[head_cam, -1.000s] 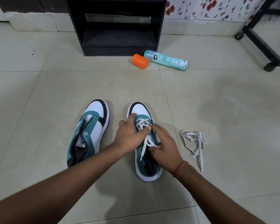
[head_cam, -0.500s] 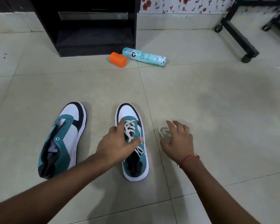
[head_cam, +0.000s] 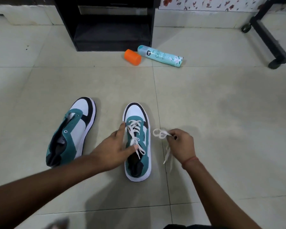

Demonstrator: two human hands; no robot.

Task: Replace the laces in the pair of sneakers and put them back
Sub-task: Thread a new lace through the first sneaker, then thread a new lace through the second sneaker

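floor was pale cream tile (head_cam: 221, 100) w/ thin dark grout lines, a bit smudged and cloudy on the right side. nearest the camera, both bare forearms reached fwd from the bottom edge.

left hand (head_cam: 113, 150) rested on the inner side of the laced sneaker (head_cam: 139, 156), fingers fairly straight and spread, thumb up by the lower eyelets, fingertips touching the lace ends near the tongue; not curled round anything. that shoe was teal, white & black, upright, toe pointing away, white lace crossed thru its eyelets w/ loose ends hanging over the opening.

right hand (head_cam: 182, 146), red thread at the wrist, was just right of that shoe, fingers curled, pinching a loose white lace (head_cam: 160, 134); a loop stuck out to its left, the tails hung down to the tile below the hand.

left of both, apart from the laced one, the unlaced sneaker (head_cam: 73, 131) lay tilted onto its side, eyelets bare, tongue and label showing.

further off, well apart from the shoes: an orange cap (head_cam: 132, 57) on its side, just beside a teal spray can (head_cam: 160, 56) lying flat. behind them a black open-front cabinet (head_cam: 112, 35) against the wall, low tile skirting either side, floral wallpaper (head_cam: 210, 3) upper right, and a black frame leg w/ castors (head_cam: 269, 37) far right.
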